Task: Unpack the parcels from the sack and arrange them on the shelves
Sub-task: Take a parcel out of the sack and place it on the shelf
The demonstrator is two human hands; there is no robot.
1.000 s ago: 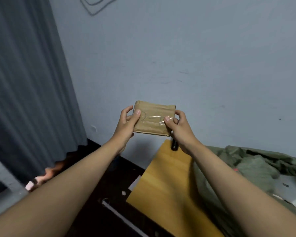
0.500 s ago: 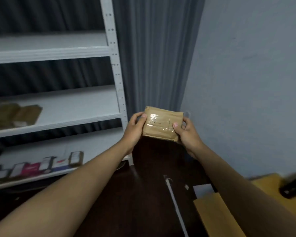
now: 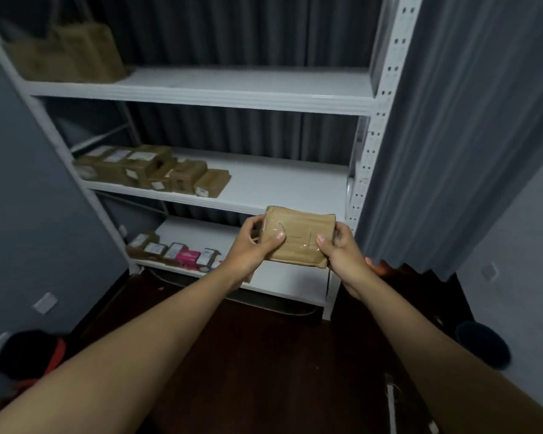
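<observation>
A flat brown taped parcel [image 3: 298,238] is held up in front of the white shelving unit [image 3: 375,104]. My left hand [image 3: 254,245] grips its left edge with the thumb on top. Its right edge is gripped by my right hand [image 3: 339,250]. The middle shelf [image 3: 279,183] carries several brown parcels [image 3: 151,169] on its left half. On the bottom shelf [image 3: 286,281] stands a row of small boxes [image 3: 176,252], one of them pink. Brown bags [image 3: 72,54] stand at the left of the top shelf. The sack is out of view.
A grey curtain [image 3: 452,136] hangs to the right of the shelves and behind them. A grey panel [image 3: 29,198] stands close on the left. The floor [image 3: 248,355] is dark wood, with a dark round object [image 3: 483,344] at the right and a black and red thing [image 3: 32,352] at the left.
The view has swung left from the blue wall and yellow table to face the shelves. Both hands have kept hold of the parcel and carried it in front of the shelving unit.
</observation>
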